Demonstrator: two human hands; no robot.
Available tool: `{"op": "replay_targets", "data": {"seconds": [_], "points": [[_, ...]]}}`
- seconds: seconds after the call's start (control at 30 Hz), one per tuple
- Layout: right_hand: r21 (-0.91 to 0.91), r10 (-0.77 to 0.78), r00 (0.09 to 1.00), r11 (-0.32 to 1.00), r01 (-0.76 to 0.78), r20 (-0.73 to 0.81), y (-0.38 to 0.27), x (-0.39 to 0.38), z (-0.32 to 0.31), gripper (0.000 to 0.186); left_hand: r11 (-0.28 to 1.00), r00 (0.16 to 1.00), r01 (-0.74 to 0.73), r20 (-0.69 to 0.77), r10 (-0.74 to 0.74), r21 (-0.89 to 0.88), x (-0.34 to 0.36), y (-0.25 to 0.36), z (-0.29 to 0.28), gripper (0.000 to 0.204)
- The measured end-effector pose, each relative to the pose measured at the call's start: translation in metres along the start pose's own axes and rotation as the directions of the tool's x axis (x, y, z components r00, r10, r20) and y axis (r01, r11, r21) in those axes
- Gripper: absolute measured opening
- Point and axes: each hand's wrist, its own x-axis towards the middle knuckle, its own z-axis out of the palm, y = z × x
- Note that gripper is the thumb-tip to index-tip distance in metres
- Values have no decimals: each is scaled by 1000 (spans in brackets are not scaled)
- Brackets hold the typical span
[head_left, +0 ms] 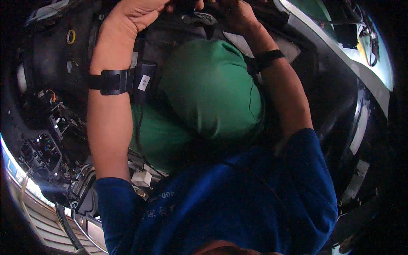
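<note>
The head view looks down over a blue-shirted chest into a dark engine-bay-like space, with both bare forearms reaching up toward the top edge of the picture. The left hand (pixel 136 12) is curled over a dark part at the very top, its fingers bent around the far side; its grip looks closed, but what exactly it clasps is cut off by the frame. The right hand (pixel 236 12) sits just beside it, fingers bent down onto the same dark part (pixel 199 18), which shows a rounded metal-rimmed fitting between the two hands. Whether the right grip is closed on it or only pressing, I cannot tell.

Each wrist wears a black strap (pixel 111 81), and a green cloth (pixel 208 93) lies bunched between the forearms, below the hands. To the left are black wiring connectors (pixel 40 148) and a small yellow ring (pixel 71 36).

The dark part looks like rigid metal or hard plastic, probably fixed in place and possibly greasy, so it likely resists rather than lifts. A hold on its rim from both sides seems the surest. The cloth is soft and light and would slide easily.
</note>
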Motion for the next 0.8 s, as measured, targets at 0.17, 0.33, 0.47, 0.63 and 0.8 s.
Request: {"op": "replay_targets", "data": {"seconds": [0.17, 0.33, 0.47, 0.63, 0.8], "points": [[124, 28, 999, 992, -23, -38, 0, 7, 20, 32, 1000, 999, 5, -49, -6, -25, 1, -1, 1, 26], [328, 187, 969, 936, -125, -164, -6, 12, 32, 34, 999, 999, 23, -46, -22, 26, 0, 0, 3, 26], [312, 156, 986, 941, -133, -51, -6, 10, 22, 45, 999, 998, -4, -59, 6, 37, -1, 0, 5, 26], [797, 628, 618, -604, 4, 473, -26, 19, 17, 11, 996, 999, 19, -44, -15, 88, 0, -1, 1, 27], [773, 620, 655, -629, 85, 432, -26, 23, 14, 10, 973, 1000, -22, -5, 24, 230, 3, -5, -9, 24]]}}
